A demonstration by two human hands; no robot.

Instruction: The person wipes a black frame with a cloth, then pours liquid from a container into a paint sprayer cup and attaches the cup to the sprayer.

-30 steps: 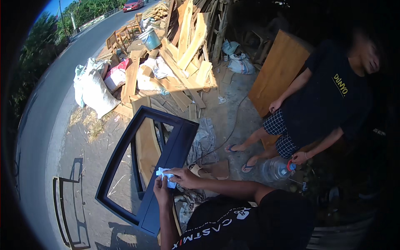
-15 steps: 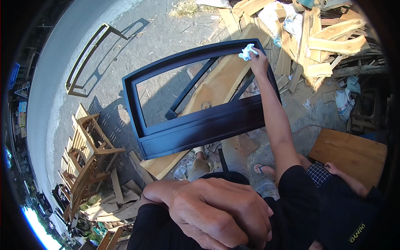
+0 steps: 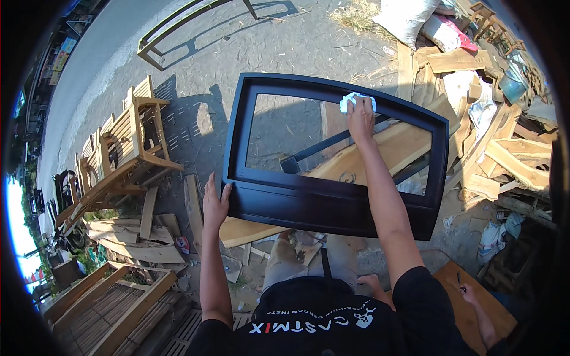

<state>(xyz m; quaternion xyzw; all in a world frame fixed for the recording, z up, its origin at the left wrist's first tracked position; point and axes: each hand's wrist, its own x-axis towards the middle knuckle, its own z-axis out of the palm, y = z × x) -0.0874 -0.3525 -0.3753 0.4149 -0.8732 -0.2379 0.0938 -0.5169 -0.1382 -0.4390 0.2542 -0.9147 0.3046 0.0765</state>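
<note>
A dark brown wooden frame (image 3: 332, 207) with a curved top rail and an open middle lies tilted in front of me, above a long raw plank (image 3: 386, 148). My right hand (image 3: 360, 118) is closed around a crumpled white-and-blue cloth (image 3: 356, 102), pressed to the curved top rail. At the frame's lower left side is my left hand (image 3: 215, 204), its fingers stretched out along the outer edge and its thumb against the wood. Below the frame, dark bars (image 3: 314, 148) show through the opening.
A slatted wooden bench (image 3: 127, 142) stands left, with a bare bench frame (image 3: 196, 24) beyond it. Offcuts (image 3: 516, 163) and sacks (image 3: 409, 21) pile up at right. Another person's hand (image 3: 469, 292) holds a thin dark tool over a brown board (image 3: 445, 285) at lower right.
My left hand has gone from close before me to the frame's left side. The cloth in my right hand has shifted from the frame's right corner leftward along the top rail.
</note>
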